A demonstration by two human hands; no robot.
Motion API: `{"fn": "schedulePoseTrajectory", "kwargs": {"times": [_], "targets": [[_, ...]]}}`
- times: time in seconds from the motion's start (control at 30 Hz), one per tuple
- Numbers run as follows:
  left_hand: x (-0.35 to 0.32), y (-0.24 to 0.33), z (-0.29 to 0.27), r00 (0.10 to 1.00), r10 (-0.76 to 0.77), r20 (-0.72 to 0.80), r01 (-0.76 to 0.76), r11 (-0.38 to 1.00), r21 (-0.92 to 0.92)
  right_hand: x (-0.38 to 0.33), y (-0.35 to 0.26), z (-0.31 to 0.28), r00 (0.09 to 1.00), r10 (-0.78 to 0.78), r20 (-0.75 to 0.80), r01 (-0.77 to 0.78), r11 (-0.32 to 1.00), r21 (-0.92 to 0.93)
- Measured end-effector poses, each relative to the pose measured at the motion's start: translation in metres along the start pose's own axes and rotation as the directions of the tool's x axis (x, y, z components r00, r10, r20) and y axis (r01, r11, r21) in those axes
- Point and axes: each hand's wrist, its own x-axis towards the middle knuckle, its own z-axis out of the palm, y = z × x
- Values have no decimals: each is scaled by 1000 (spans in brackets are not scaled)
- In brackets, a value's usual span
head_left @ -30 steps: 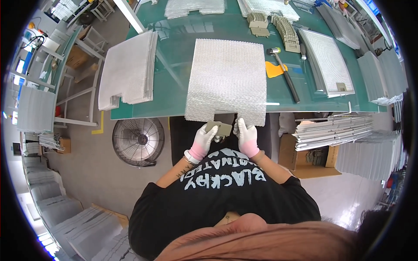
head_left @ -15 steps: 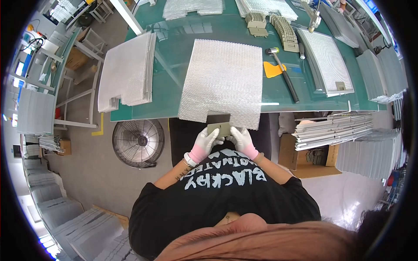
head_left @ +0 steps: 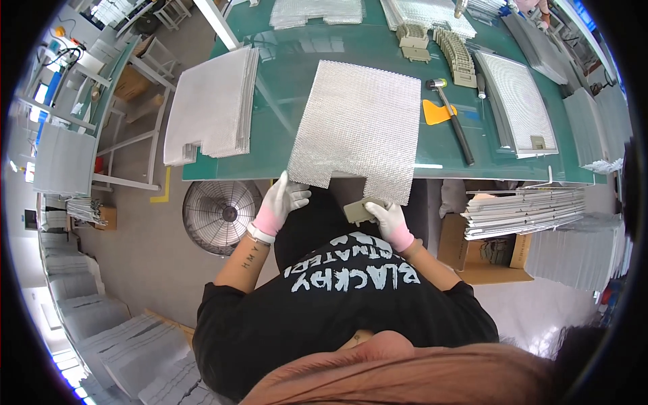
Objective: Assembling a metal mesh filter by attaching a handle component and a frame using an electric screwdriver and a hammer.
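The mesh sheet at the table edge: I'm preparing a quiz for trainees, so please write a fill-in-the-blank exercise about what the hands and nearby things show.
1. The left hand grips the near corner of the silver ____ sheet.
2. The right hand holds a small beige ____ below the sheet's notch.
3. The mallet lies on the table beside a ____ scraper.
4. On the floor under the table edge stands a round ____.

Missing words: mesh; clip; yellow; fan

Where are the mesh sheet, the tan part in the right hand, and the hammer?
mesh sheet (head_left: 361, 125), head view, middle of its surface.
tan part (head_left: 358, 211), head view, its exposed left end.
hammer (head_left: 453, 125), head view, mid-handle.
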Motion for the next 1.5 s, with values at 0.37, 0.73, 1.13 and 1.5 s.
{"fn": "schedulePoseTrajectory", "kwargs": {"times": [0.37,0.73,1.13,1.5], "targets": [[-5,-18,17,1000,-22,20,23,997,-75,-4,-5,-26,996,14,-83,-11,999,32],[-13,-17,9,994,24,111,-25,1000,11,-14,-16,-21,976,13,215,81,905,-419],[5,-4,20,993,-95,65,59,908,414,-22,-54,1,936,44,350,205,738,-643],[5,-17,30,996,-78,42,63,954,293,-3,-58,61,962,-43,270,254,503,-826]]}}
